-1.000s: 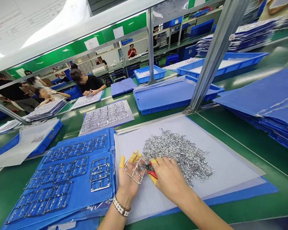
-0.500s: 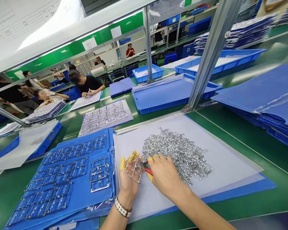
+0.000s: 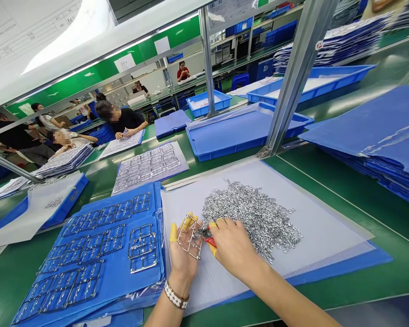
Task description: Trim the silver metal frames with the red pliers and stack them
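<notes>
A small silver sprue frame point(image 3: 190, 240) rests against the palm and fingers of my left hand point(image 3: 183, 256), which has yellow finger cots on. My right hand point(image 3: 233, 250) is closed round red-handled nippers point(image 3: 209, 235), also with yellow finger cots. The dark jaws of the nippers are at the right side of the frame; the exact cut point is too small to make out. Just beyond my hands, a heap of small shiny silver pieces point(image 3: 248, 213) lies on a white sheet point(image 3: 320, 245). Left of my hands, several similar frames point(image 3: 142, 250) lie on a blue board point(image 3: 116, 268).
Another sheet of silver frames point(image 3: 150, 165) lies farther back. Behind the heap stand a blue tray point(image 3: 231, 136) and a metal post point(image 3: 293, 77). Blue boards point(image 3: 368, 122) are stacked on the right. Across the bench a person in black point(image 3: 126, 120) works with their hands.
The red handles of the nippers look a little farther apart. My hands and the frame stay nearly in place; the view has shifted slightly.
</notes>
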Demonstrator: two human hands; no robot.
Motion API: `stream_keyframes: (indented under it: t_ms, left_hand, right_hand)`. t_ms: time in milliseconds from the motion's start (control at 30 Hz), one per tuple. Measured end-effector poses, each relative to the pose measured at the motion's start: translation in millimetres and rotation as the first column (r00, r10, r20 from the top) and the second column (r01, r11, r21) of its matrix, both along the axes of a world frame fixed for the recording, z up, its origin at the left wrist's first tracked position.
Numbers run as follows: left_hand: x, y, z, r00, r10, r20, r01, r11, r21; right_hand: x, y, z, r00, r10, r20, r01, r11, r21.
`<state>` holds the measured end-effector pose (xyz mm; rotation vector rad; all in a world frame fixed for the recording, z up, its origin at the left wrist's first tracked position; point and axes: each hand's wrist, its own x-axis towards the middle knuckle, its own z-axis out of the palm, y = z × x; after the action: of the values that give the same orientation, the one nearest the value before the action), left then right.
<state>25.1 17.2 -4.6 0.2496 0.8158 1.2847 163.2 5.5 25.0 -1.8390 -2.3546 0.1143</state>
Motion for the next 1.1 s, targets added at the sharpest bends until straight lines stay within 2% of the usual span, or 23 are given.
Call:
stream_keyframes:
  t_ms: [300,500,667,1100]
  left_hand:
    - [-1.6,1.6,3.6,1.000,0.025,0.013,-0.025,1.000,-0.015]
    - [-1.0,6.5,7.9,0.998,0.057,0.010,-0.057,0.998,0.022]
    - [2.9,8.4,5.8,0.998,0.067,-0.011,-0.066,0.998,0.019]
    - [5.8,6.9,5.0,0.996,0.082,-0.018,-0.082,0.997,0.006]
  right_hand:
    - [-0.3,1.8,-2.8,1.000,-0.008,0.003,0.008,1.000,-0.013]
    - [2.8,-8.5,2.0,1.000,-0.001,-0.004,0.001,1.000,0.007]
    - [-5.0,-15.7,-1.6,0.998,0.039,-0.039,-0.039,0.999,0.018]
    - [-10.1,-14.7,-1.2,0.999,0.023,-0.041,-0.024,1.000,-0.011]
